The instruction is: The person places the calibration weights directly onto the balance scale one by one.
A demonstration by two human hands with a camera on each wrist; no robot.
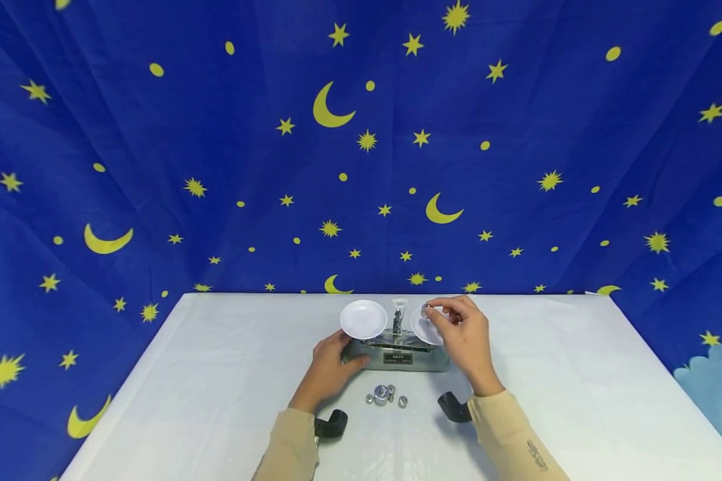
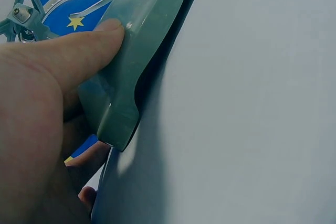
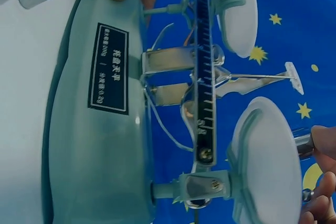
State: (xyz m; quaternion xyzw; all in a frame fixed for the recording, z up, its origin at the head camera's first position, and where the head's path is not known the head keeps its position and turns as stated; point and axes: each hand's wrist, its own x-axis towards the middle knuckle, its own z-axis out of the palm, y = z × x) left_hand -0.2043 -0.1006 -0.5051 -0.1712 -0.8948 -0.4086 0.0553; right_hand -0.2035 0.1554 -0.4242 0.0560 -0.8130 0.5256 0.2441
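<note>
A green balance scale [image 1: 373,354] with two white pans stands near the far edge of the table. My left hand [image 1: 326,371] grips the left end of its base, thumb [image 2: 107,38] on the front face and the other fingers behind. Over the right pan [image 1: 421,329], my right hand [image 1: 468,334] pinches a small metal weight [image 1: 426,310]. The right wrist view shows this weight [image 3: 303,144] beside the pan's upper face, partly hidden by it. A small metal knob [image 3: 307,195] shows lower by the fingers; whether it is held cannot be told. The left pan [image 1: 364,319] bears nothing visible.
Several metal weights [image 1: 381,395] of different sizes stand on the white table [image 1: 216,401] in front of the scale. A black curved piece sits at each wrist, left [image 1: 332,424] and right [image 1: 454,406]. Behind the table hangs a blue star-and-moon cloth [image 1: 265,153].
</note>
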